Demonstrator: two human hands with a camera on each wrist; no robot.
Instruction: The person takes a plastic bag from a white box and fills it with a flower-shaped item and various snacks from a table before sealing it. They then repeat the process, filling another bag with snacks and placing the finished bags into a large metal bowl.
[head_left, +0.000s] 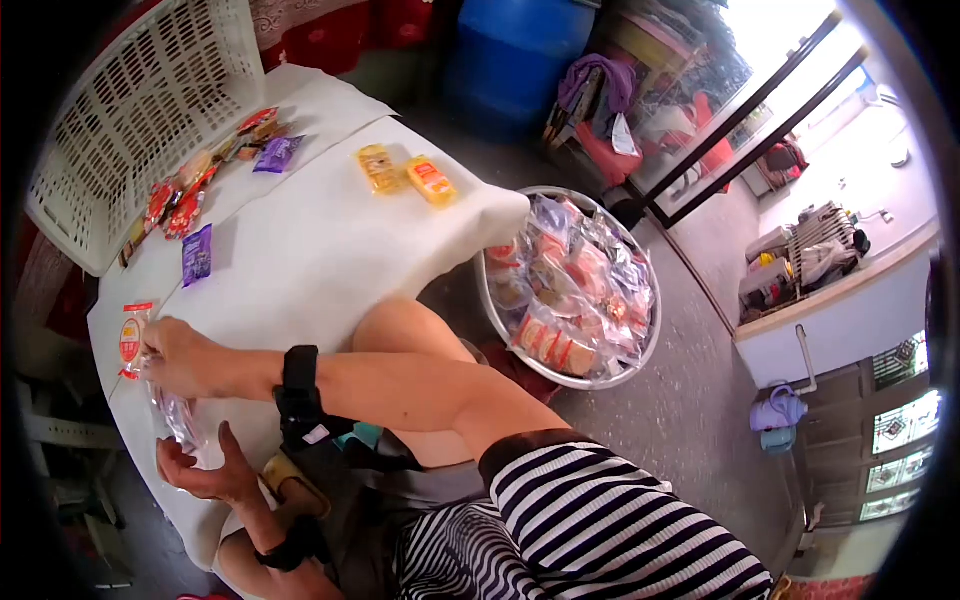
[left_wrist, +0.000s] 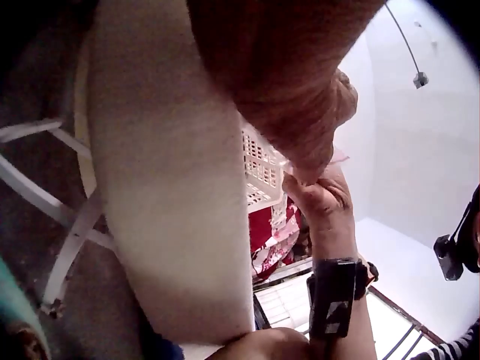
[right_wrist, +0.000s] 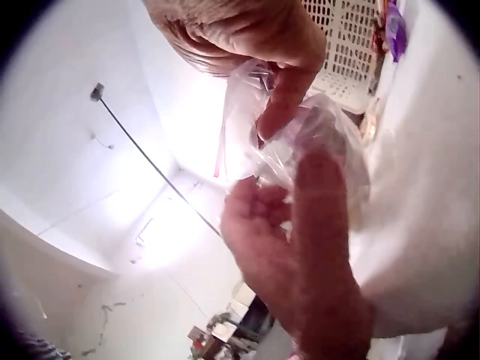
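My right hand (head_left: 178,358) grips a clear plastic bag (head_left: 178,418) above the white-covered table (head_left: 290,240), near its left edge. In the right wrist view the right thumb and fingers pinch the bag's upper part, and its crinkled film (right_wrist: 330,127) hangs below. My left hand (head_left: 212,474) is just under it, thumb raised, fingers bent and apart from the thumb; the thumb overlaps the film in the right wrist view. What the bag contains is blurred. A red-and-white packet (head_left: 131,342) lies right beside the right hand.
Purple packets (head_left: 197,256), red snack packets (head_left: 183,205) and yellow packets (head_left: 431,181) lie on the table. A white plastic basket (head_left: 140,120) lies tipped at its far side. A metal basin (head_left: 487,300) full of bagged items stands to the right, with a blue barrel (head_left: 520,60) behind.
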